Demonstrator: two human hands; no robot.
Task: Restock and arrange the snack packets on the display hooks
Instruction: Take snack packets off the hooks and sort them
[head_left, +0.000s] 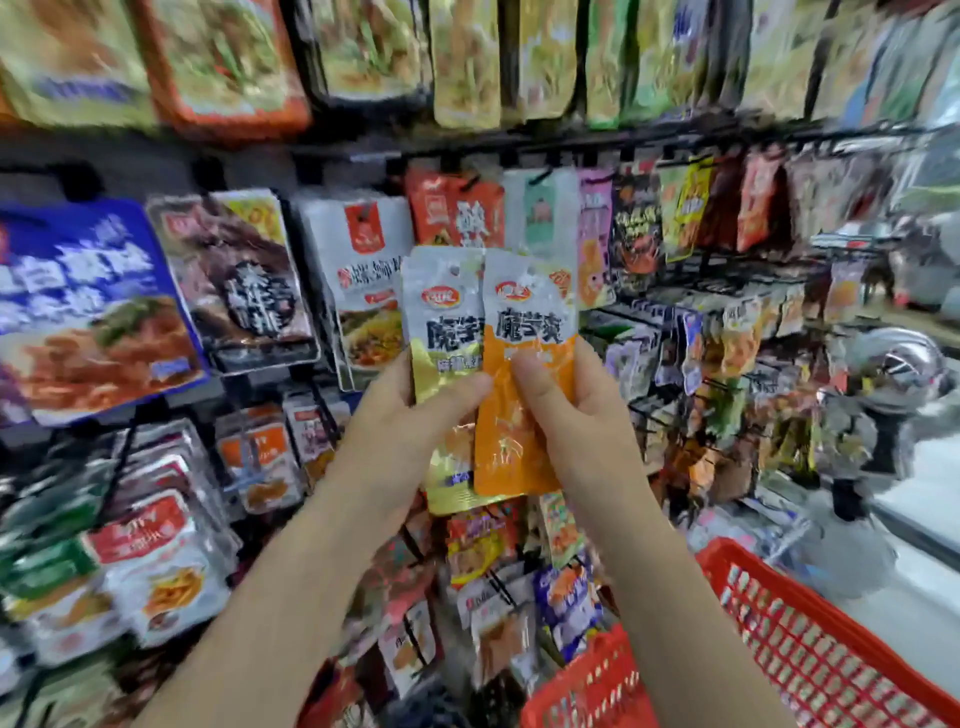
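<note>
Holding two snack packets upright in front of the display, the person has the left hand (410, 415) pinching the yellow packet (441, 332) with thumb across its front, and the right hand (566, 410) gripping the orange packet (519, 374) the same way; the orange one overlaps the yellow one's right edge. Both sit directly above the wrists, ahead of the hanging rows. Risk, as a judgement: the film looks slick and glossy, so the overlapped pair could slide against each other and one drop toward the red basket (810, 639) below the right forearm. A second risk is missing the small punched hole near each packet's top edge when threading a hook, tearing the thin seal. A third is hanging a flavour on the wrong row, since the neighbouring packs above the fingers are crowded and blurred. Materials: both packets are flat, rectangular foil-plastic pouches, silver upper halves, coloured lower halves, crinkled under the thumbs. The basket is rigid plastic lattice. Hooks behind appear to be dark thin wire.
</note>
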